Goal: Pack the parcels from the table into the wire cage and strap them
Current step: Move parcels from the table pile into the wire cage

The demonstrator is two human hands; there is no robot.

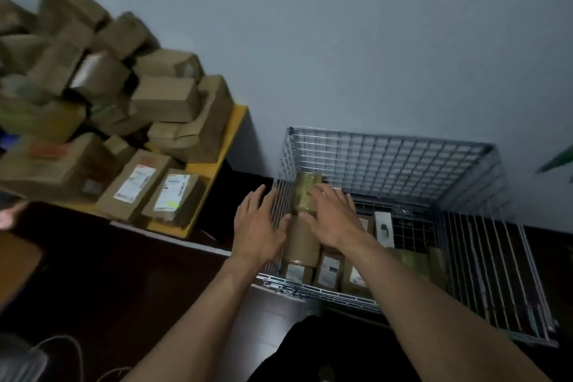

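Brown cardboard parcels (124, 87) heap the yellow tabletop (231, 130); a few line the silver wire cage (387, 141), so packing looks barely begun. Both grips are spread and hold nothing: the left grip (257, 226) over the cage's left wall, the right grip (331, 217) above a tape-wrapped brown parcel (305, 192) inside. Next likely comes reaching for the heap.

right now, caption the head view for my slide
Left hand and right hand open over parcels in the wire cage; more parcels piled on the yellow table.
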